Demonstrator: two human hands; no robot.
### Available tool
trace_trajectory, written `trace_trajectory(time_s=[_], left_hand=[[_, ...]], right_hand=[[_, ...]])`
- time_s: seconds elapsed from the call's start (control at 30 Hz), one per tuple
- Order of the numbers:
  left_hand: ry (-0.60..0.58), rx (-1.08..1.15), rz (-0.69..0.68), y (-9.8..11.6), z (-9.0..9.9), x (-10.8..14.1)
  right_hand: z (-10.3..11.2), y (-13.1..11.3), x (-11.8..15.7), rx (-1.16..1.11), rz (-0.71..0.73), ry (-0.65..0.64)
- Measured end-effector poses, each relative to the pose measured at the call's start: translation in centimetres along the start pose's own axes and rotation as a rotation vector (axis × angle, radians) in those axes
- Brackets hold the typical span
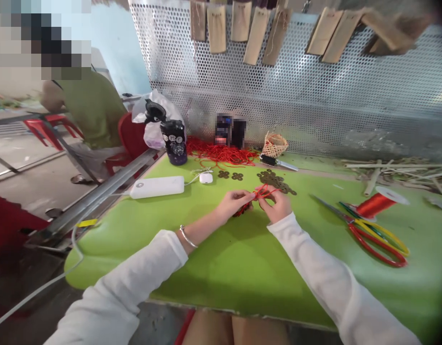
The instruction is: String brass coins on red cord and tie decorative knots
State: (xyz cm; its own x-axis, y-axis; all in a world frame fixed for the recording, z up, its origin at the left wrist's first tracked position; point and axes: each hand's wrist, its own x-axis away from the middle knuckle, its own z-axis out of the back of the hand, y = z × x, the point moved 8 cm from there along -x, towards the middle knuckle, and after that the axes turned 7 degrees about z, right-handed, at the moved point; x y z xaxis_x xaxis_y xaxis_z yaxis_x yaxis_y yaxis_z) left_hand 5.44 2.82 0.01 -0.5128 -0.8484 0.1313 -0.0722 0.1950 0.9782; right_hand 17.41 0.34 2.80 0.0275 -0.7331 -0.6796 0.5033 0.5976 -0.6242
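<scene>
Over on the far left a person in an olive top sat bent on a red plastic chair, away from the bench. On the smooth lime-green table, a white slab of a power bank lay flat, glossy, with rounded corners, a thin cable running to a small white pod. Behind it stood a dark cylindrical bottle dotted with stickers, and beside that a loose tangle of red cord against the perforated metal wall. The left hand, silver bangle at the wrist, had its fingers pinched shut on the red string knot. The knot sat right between both hands, just above the table. The right hand was curled tight on the same strands, thumb and forefinger closed. Just behind them lay a scatter of round bronze coins, and a small woven basket. Further right, red- and yellow-handled scissors lay flat, a spool of shiny red thread on its side near them, and pale bamboo splints piled at the back edge
</scene>
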Motion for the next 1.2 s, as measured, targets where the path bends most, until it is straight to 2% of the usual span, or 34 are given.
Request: trace_trajectory(time_s=[0.2, 0.33, 0.57, 0.77, 0.9, 1.2], left_hand=[[0.024, 0.074, -0.012, -0.2, 1.8, -0.7], [0.040, 0.107, -0.031, 0.0, 3.0, -0.6], [0.028, 0.111, -0.065, 0.9, 2.8, 0.9], [0.084, -0.008, -0.115, 0.8, 3.6, 0.4], [0.157, -0.131, -0.141, 1.0, 4.3, 0.3], [0.309, -0.399, -0.247, 2.0, 5.3, 0.1]], right_hand=[[-2.3, 1.7, -0.5, -0.042, -0.114, 0.065], [-3.9, 1.8, -0.8, -0.075, -0.164, 0.063], [-5.5, 1.5, -1.1, -0.098, -0.243, 0.014], [-6.5, 2.3, -0.3, -0.104, -0.322, -0.130], [-7.1, 1.9, 0.2, -0.140, -0.348, -0.204], [-8.1, 0.6, 0.9, -0.350, -0.382, -0.282]])
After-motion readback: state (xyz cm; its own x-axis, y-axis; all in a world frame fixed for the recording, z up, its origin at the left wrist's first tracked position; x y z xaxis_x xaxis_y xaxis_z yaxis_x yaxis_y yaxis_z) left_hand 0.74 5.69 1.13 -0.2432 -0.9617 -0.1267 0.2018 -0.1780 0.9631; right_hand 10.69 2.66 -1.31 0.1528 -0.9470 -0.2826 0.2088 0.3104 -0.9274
